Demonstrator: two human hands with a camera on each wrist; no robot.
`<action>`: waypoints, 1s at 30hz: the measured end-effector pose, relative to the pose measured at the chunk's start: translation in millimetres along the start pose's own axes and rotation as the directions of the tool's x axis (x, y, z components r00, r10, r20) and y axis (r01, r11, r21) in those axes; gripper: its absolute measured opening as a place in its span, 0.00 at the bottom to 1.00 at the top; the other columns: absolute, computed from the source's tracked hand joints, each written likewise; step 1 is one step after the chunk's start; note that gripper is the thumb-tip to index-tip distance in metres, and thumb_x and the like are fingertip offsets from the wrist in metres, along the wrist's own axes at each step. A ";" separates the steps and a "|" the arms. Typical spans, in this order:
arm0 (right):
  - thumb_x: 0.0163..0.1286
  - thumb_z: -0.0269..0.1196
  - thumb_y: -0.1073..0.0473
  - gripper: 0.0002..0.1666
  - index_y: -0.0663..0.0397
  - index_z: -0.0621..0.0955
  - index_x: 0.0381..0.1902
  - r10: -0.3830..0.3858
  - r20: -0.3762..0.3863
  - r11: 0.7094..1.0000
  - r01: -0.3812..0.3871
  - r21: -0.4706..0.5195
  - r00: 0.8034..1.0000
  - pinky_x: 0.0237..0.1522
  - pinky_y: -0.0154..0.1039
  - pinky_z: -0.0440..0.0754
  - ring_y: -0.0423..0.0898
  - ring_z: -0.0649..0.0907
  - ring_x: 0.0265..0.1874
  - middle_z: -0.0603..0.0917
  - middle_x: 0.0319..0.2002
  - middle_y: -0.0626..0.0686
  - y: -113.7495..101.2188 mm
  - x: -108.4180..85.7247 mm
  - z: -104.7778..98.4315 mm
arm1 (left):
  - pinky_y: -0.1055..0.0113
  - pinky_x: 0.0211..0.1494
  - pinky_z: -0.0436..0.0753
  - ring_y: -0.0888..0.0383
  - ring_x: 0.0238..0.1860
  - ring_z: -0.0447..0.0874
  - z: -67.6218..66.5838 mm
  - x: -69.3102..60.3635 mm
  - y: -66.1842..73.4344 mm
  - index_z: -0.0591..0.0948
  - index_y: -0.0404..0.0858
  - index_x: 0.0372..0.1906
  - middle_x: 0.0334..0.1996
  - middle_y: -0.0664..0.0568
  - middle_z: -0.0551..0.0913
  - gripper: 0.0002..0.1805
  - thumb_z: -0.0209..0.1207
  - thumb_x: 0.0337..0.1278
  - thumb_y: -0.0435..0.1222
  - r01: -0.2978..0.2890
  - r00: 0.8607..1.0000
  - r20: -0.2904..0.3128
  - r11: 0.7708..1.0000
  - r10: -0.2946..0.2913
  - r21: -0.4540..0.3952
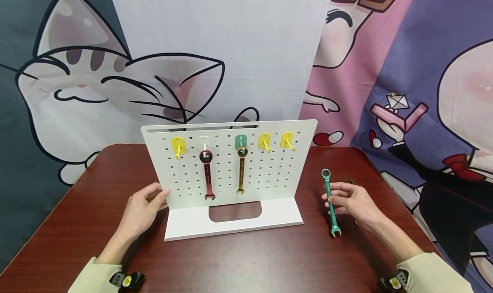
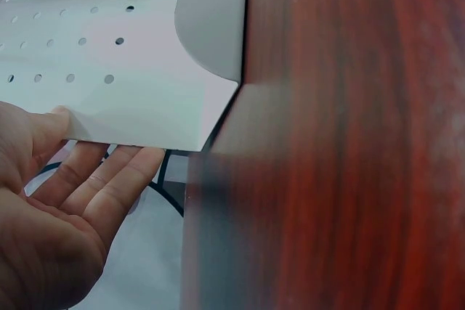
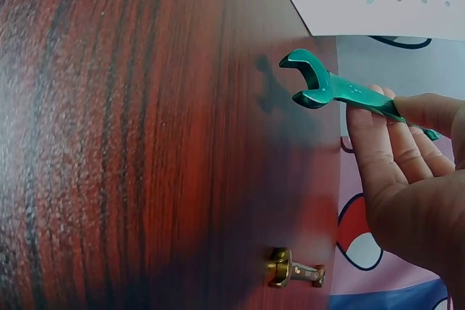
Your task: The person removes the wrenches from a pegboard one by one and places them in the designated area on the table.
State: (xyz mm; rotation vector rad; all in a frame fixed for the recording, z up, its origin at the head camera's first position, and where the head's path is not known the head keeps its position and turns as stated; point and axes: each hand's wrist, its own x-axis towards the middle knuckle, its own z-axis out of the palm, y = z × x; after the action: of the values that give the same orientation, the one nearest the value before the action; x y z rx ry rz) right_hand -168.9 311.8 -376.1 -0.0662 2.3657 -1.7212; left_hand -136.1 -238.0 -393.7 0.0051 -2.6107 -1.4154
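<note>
A white pegboard stand stands on the table with a red wrench and a gold wrench hanging from its hooks. My left hand pinches the board's left edge, thumb on the front and fingers behind, as the left wrist view also shows at the white board. To the right of the stand, my right hand holds a green wrench between thumb and fingers, ring end up and open end down. In the right wrist view the green wrench is above the table surface.
Yellow hooks without wrenches are at the board's left and right. Another gold-coloured wrench lies on the table by my right hand, mostly hidden in the head view. A cartoon-print cloth hangs behind the brown table.
</note>
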 end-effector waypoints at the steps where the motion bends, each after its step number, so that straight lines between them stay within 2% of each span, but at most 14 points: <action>1: 0.75 0.67 0.65 0.32 0.78 0.69 0.70 0.003 -0.001 1.000 -0.003 -0.005 1.000 0.42 0.40 0.95 0.44 0.92 0.39 0.92 0.46 0.55 0.7 0.2 -0.8 | 0.64 0.49 0.94 0.60 0.43 0.92 -0.1 0.1 0.0 0.83 0.32 0.47 0.50 0.34 0.89 0.09 0.59 0.79 0.35 0.000 1.000 0.000 1.000 0.000 0.000; 8: 0.76 0.66 0.65 0.32 0.78 0.70 0.70 -0.004 -0.011 1.000 0.004 -0.022 1.000 0.42 0.40 0.95 0.44 0.92 0.40 0.92 0.46 0.57 4.5 -0.1 -5.9 | 0.64 0.48 0.94 0.60 0.42 0.92 -0.3 -1.0 0.1 0.83 0.32 0.47 0.50 0.34 0.89 0.09 0.59 0.79 0.35 0.003 1.000 -0.004 1.000 -0.003 -0.009; 15: 0.75 0.65 0.66 0.31 0.78 0.70 0.69 0.006 -0.017 1.000 -0.006 -0.022 1.000 0.41 0.41 0.95 0.44 0.91 0.39 0.92 0.45 0.54 8.1 1.2 -10.8 | 0.65 0.47 0.94 0.65 0.41 0.91 -0.1 -0.1 -1.0 0.83 0.32 0.47 0.49 0.34 0.89 0.09 0.59 0.79 0.35 -0.008 1.000 -0.005 1.000 0.008 0.001; 26: 0.75 0.65 0.66 0.30 0.78 0.70 0.69 0.037 -0.009 0.999 -0.037 -0.023 0.999 0.40 0.41 0.95 0.42 0.91 0.38 0.92 0.43 0.50 17.6 2.2 -17.8 | 0.63 0.48 0.94 0.59 0.42 0.92 0.0 -0.5 -0.1 0.83 0.31 0.47 0.49 0.34 0.89 0.09 0.59 0.79 0.35 0.000 1.000 -0.002 1.000 0.000 -0.009; 30: 0.76 0.64 0.67 0.31 0.79 0.69 0.69 0.039 -0.003 0.999 -0.039 -0.013 0.999 0.40 0.41 0.95 0.42 0.91 0.38 0.92 0.43 0.49 19.6 2.9 -20.1 | 0.63 0.48 0.94 0.59 0.42 0.92 -0.2 -0.7 0.0 0.83 0.32 0.47 0.49 0.34 0.89 0.09 0.59 0.79 0.35 0.000 1.000 0.001 1.000 0.000 0.001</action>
State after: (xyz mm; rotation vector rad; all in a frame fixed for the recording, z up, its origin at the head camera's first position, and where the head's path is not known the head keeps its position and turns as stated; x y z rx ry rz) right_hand -174.0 336.3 -389.2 -0.0194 2.3640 -1.6900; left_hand -135.4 -238.0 -393.7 0.0040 -2.6117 -1.4145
